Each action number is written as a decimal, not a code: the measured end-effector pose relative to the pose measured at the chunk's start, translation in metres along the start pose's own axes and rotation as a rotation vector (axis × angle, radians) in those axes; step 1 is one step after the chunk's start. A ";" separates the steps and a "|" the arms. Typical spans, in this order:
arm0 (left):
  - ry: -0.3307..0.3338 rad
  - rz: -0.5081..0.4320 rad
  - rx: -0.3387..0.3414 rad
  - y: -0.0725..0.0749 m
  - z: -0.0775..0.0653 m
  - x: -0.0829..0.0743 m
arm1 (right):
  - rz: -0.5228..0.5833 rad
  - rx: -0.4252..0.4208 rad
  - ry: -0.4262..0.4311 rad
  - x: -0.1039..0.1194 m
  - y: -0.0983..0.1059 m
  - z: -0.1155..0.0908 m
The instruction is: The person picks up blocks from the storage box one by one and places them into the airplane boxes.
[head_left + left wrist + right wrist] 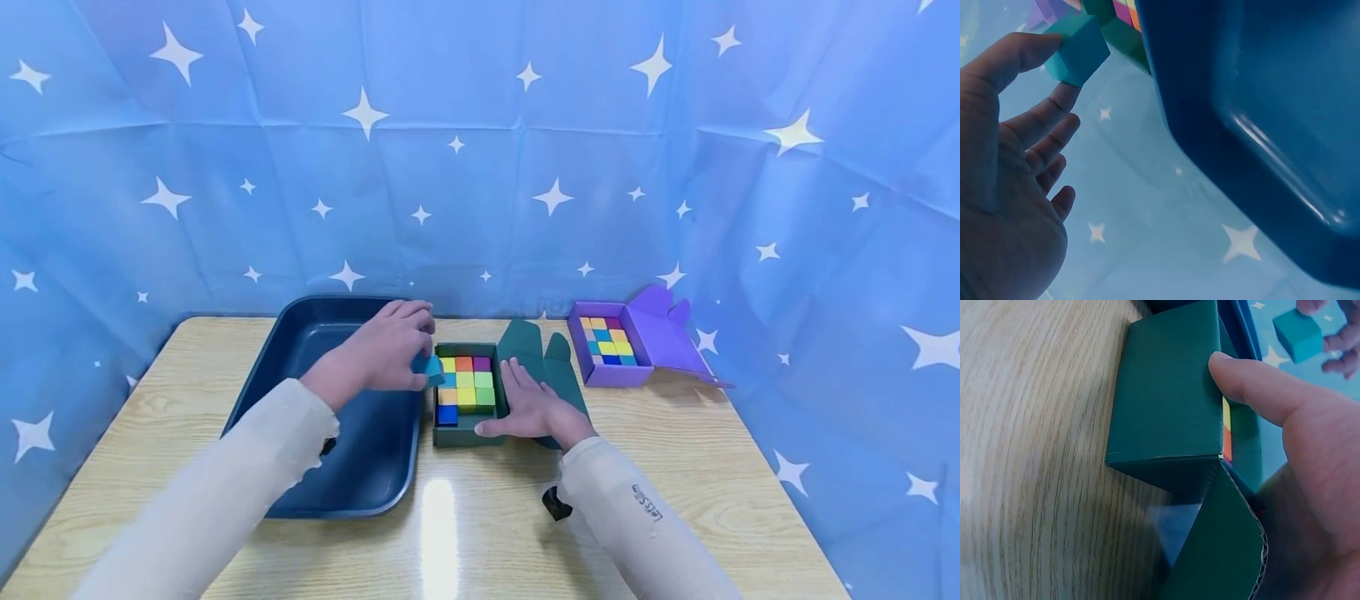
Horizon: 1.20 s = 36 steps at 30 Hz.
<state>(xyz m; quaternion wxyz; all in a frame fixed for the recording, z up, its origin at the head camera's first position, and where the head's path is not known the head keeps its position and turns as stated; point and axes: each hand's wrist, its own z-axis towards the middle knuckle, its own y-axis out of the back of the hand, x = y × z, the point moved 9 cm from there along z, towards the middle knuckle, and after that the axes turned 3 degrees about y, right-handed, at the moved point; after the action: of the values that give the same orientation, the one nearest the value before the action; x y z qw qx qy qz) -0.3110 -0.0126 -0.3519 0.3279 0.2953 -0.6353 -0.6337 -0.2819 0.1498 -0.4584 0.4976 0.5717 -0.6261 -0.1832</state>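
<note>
Between thumb and fingertip my left hand (393,346) pinches a teal cube (1077,50), held above the left edge of an open green cardboard box (468,436). Several coloured cubes (467,396) lie in rows inside that box: yellow, orange, purple, green and blue among them. My right hand (525,408) rests at the box's right side with straight fingers along the lid side. In the right wrist view its thumb (1254,381) touches the top edge of the box wall. The lid (558,379) is folded back to the right, partly covered by this hand.
A dark blue tray (341,500) stands left of the green box, under my left forearm. At the back right sits an open purple box (618,377) holding several coloured cubes. A blue star-patterned cloth (480,167) hangs behind the wooden table (502,533).
</note>
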 end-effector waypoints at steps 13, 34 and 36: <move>-0.081 0.003 0.117 -0.031 0.029 -0.045 | 0.019 0.023 -0.005 -0.002 0.002 0.000; -0.074 0.114 0.234 -0.080 0.040 -0.060 | -0.008 0.013 -0.015 0.001 0.001 0.001; -0.074 0.129 0.233 -0.082 0.040 -0.060 | -0.009 0.012 -0.013 0.001 0.001 0.001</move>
<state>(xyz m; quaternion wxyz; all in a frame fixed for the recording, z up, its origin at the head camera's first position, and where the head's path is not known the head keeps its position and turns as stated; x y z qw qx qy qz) -0.3096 0.0578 -0.4361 0.3076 0.2662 -0.7340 -0.5439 -0.2827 0.1488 -0.4574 0.4892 0.5764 -0.6278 -0.1853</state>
